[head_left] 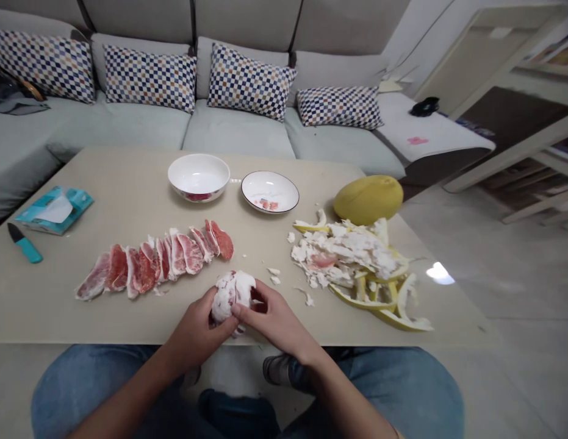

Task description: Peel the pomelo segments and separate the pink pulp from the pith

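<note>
Between my two hands, at the table's near edge, is a peeled pomelo piece (232,296) covered in white pith with reddish flesh showing through. My left hand (202,326) wraps around its left side. On the other side my right hand (274,317) grips it, the thumb pressed on its front and the fingertips partly hidden behind. A row of red pomelo segments (149,265) leans together on the table to the left. To the right lies a heap of white pith (345,250) on yellow pomelo rind (388,305). Small pith scraps (274,275) lie beyond my right hand.
Behind the segments stand a white bowl (199,174) and a dark-rimmed plate (271,190) with small red bits. A whole pomelo (370,198) sits at the table's right edge. At left are a tissue pack (59,210) and a knife with a teal handle (28,247).
</note>
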A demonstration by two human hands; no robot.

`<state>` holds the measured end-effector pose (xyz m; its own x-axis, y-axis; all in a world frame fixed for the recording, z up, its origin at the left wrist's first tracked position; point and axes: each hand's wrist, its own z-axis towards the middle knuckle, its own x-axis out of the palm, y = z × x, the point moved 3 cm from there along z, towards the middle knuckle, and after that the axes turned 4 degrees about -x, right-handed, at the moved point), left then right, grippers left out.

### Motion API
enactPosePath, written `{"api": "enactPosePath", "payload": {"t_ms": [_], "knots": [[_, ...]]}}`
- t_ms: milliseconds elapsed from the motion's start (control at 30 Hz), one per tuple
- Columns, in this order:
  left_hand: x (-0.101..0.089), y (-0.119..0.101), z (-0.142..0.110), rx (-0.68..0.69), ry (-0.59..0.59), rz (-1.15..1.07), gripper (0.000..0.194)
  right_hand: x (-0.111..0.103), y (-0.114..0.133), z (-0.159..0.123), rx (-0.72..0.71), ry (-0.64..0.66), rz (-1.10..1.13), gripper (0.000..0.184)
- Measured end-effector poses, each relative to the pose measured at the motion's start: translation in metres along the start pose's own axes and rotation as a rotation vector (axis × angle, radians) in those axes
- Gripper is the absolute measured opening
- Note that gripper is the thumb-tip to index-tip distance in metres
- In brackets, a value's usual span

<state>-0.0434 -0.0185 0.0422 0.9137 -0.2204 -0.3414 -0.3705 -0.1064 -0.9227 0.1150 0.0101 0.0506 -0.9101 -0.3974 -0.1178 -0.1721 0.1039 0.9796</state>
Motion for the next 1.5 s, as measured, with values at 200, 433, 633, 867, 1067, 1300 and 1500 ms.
{"api": "enactPosePath", "payload": {"t_ms": [200, 433, 633, 867, 1067, 1300, 1500], "knots": [[0.002, 0.0, -0.002, 0.038, 0.004, 0.123, 0.02, -0.002, 0.001, 0.003, -0.057, 0.035, 0.02, 0.029], [0.004, -0.001, -0.002, 0.159, -0.082, 0.241, 0.014, 0.008, 0.005, -0.001, -0.092, -0.126, -0.086, 0.038], [0.008, 0.004, -0.004, 0.204, -0.09, 0.301, 0.012, 0.01, 0.0, -0.002, -0.074, -0.177, -0.025, 0.033], [0.01, 0.006, -0.006, 0.236, -0.148, 0.388, 0.013, 0.012, -0.006, 0.002, -0.038, -0.184, -0.041, 0.025], [0.012, 0.003, -0.006, 0.277, -0.237, 0.408, 0.007, 0.013, -0.006, 0.001, -0.019, -0.198, -0.077, 0.014], [0.011, 0.006, -0.005, 0.244, -0.295, 0.37, 0.005, 0.014, 0.0, 0.001, -0.034, -0.197, -0.129, 0.008], [0.007, 0.01, -0.002, 0.095, -0.177, 0.165, 0.009, 0.01, 0.003, 0.001, -0.009, -0.147, -0.069, 0.009]]}}
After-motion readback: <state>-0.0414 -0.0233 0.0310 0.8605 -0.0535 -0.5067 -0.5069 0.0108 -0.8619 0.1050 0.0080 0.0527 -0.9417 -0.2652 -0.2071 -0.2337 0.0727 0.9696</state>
